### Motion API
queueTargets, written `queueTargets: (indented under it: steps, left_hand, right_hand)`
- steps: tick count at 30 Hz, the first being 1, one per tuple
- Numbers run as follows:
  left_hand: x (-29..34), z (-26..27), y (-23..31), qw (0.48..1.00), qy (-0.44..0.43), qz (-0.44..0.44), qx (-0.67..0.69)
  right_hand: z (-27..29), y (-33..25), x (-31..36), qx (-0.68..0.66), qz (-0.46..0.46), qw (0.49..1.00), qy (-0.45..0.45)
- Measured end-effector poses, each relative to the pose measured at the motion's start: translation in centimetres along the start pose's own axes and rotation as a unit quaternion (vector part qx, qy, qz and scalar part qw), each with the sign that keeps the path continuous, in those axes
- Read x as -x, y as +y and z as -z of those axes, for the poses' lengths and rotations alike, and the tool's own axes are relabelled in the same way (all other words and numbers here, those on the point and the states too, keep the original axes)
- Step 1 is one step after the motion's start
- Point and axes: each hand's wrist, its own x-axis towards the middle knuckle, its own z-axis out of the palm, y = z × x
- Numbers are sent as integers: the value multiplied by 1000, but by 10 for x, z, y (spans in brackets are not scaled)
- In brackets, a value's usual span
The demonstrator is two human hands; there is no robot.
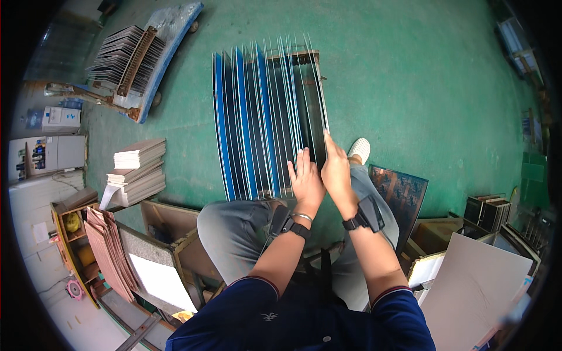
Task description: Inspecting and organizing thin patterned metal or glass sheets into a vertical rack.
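Observation:
In front of my knees a rack [317,58] holds several thin panels [246,117] standing on edge, some blue, some dark with pale edges. My left hand [307,182] is at the near end of the row, its fingers stretched out and a little apart against the panels. Close beside it, my right hand [336,171] has its fingers closed at the near end of the rightmost panel [323,105], which leans slightly. My palms hide the lower near corner of that panel. Both wrists carry dark strapped devices.
A blue-edged cart [153,88] with a rack of sheets stands at far left. Nearer are stacked boards [137,169] and wooden bins [170,219]. A dark patterned panel [404,190] leans right of my leg, with a large grey sheet [471,286] beyond it.

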Motion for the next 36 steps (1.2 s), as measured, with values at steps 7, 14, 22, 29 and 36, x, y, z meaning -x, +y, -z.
queueTargets:
  steps: [7,14,22,29,36]
  left_hand:
    - [-4,25,-9,982,21,9,186]
    - [9,220,-44,878,-2,24,478]
    - [96,306,-167,606,17,103,788]
    - [134,320,-151,611,-43,105,784]
    - [144,306,-124,345,42,10,938]
  right_hand:
    - [42,-10,48,-21,-76,991,-105]
    - [100,-2,77,-11,-87,991,-101]
    - [164,-24,65,-444,-260,852,-95]
    - [194,-12,85,-579,-237,779,-40]
    - [191,-96,121,-699,-132,702,-35]
